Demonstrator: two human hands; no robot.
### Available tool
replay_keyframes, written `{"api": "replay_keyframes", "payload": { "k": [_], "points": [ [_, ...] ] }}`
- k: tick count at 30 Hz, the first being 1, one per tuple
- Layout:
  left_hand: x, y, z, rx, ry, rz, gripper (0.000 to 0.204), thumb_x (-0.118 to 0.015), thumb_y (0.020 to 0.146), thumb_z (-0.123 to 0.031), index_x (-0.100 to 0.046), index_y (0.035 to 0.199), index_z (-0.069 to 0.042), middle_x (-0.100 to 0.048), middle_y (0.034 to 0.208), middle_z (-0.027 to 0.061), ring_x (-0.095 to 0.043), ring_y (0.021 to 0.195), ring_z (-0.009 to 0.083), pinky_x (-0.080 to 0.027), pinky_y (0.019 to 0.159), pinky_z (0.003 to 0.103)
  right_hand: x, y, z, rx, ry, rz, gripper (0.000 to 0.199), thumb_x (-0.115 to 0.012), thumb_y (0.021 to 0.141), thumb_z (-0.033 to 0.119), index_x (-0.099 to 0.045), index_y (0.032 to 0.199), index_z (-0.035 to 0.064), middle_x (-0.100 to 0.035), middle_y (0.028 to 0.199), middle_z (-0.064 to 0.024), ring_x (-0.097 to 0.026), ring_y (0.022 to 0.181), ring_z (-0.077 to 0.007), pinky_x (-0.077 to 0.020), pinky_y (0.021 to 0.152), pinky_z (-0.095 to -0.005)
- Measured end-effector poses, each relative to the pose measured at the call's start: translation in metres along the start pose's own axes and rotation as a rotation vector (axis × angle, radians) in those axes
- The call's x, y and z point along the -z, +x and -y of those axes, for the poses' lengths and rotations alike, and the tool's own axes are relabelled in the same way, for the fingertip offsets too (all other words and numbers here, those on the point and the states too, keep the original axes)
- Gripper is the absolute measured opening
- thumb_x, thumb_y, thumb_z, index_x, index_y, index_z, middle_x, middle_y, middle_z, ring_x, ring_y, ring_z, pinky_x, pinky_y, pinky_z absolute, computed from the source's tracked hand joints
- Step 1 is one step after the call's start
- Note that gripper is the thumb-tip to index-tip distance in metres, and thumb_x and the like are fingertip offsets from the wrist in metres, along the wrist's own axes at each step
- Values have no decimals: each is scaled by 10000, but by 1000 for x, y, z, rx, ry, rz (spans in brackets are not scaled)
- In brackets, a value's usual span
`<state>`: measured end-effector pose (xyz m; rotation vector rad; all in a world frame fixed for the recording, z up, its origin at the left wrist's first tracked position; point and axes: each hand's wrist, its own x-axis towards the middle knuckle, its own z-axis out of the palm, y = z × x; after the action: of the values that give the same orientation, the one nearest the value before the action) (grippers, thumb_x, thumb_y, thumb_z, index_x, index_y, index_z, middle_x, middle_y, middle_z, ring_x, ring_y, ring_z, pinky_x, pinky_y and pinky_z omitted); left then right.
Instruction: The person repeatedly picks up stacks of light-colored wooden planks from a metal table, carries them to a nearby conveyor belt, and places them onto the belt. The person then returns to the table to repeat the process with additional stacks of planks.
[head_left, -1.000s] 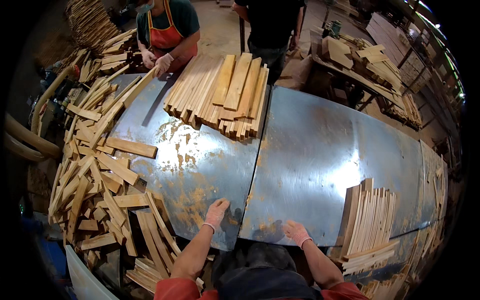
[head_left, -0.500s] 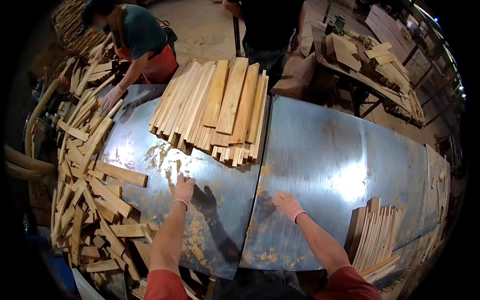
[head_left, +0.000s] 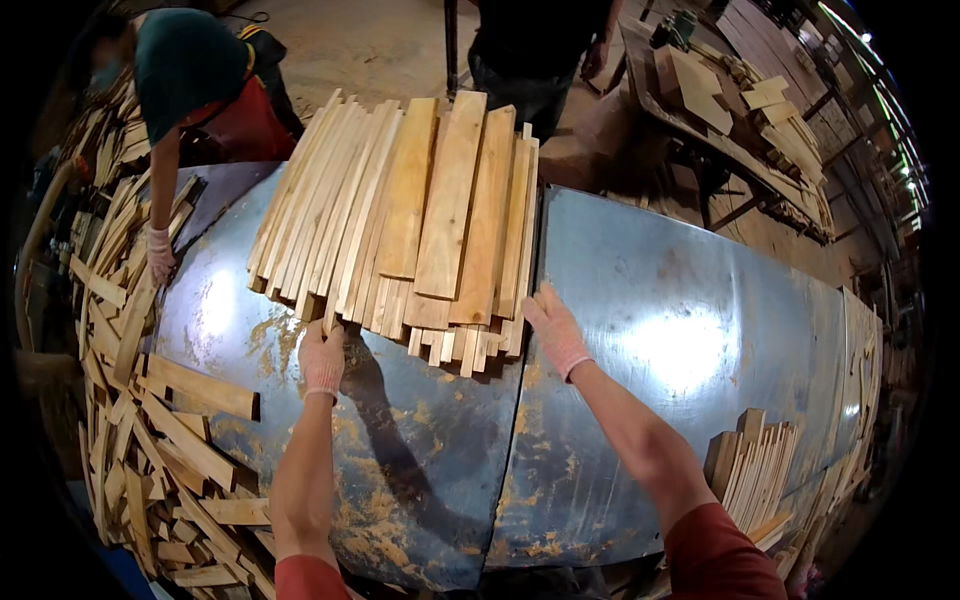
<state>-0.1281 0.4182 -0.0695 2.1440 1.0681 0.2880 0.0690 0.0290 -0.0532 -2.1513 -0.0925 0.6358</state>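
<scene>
A broad stack of wooden strips [head_left: 340, 210] lies on the metal table, with several wider boards [head_left: 450, 200] on top. My left hand [head_left: 322, 358], in a pale pinkish glove, is at the near end of the stack, its thumb and fingers closed on the end of one wooden strip. At the stack's near right corner is my right hand [head_left: 556, 330], gloved alike. Its fingers stretch forward beside the outermost strip; whether they touch it I cannot tell.
The metal table [head_left: 630, 260] has a seam down its middle and sawdust patches. Loose offcuts [head_left: 170, 450] pile up on the left; a smaller bundle of strips [head_left: 755, 465] stands at right. A co-worker [head_left: 200, 80] bends at the far left; another person [head_left: 540, 50] stands behind the stack.
Both my hands have moved forward to the stack, the left closing on a strip's end. The co-worker at the left has bent lower, and the view has shifted somewhat.
</scene>
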Motion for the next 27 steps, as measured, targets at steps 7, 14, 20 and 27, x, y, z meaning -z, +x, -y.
{"api": "replay_keyframes", "payload": {
  "k": [7, 14, 20, 27],
  "points": [
    [17, -49, -48, 41, 70, 612, 497, -766, 965, -398, -726, 1267, -6, -794, 1152, 208, -767, 1018, 338, -579, 914, 475, 24, 50, -27, 3, 337, -28, 936, -628, 1067, 596, -385, 1627, -114, -581, 1562, -295, -557, 1452, -379, -413, 1217, -379],
    [-77, 40, -117, 12, -126, 117, 699, -809, 931, -437, -580, 1389, 38, -753, 1223, 252, -726, 1133, 406, -546, 1002, 493, 9, 77, 21, -90, 4, -216, 834, -636, 1031, 623, -541, 1518, -47, -659, 1429, -325, -612, 1346, -477, -488, 1128, -452],
    [-80, 13, -117, 42, -115, 128, 610, -825, 932, -339, -587, 1357, 28, -758, 1194, 242, -737, 1076, 380, -563, 965, 476, 6, 50, 16, -65, -133, -358, 811, -634, 1049, 567, -494, 1559, -48, -653, 1429, -340, -608, 1363, -491, -498, 1133, -485],
    [-75, -107, -104, 49, -120, 179, 633, -848, 916, -298, -565, 1406, -16, -750, 1225, 230, -733, 1111, 372, -568, 985, 456, 36, -65, -51, -151, 31, -273, 567, -647, 1046, 438, -573, 1482, 83, -711, 1328, -266, -672, 1216, -475, -517, 1038, -522]
  ]
}}
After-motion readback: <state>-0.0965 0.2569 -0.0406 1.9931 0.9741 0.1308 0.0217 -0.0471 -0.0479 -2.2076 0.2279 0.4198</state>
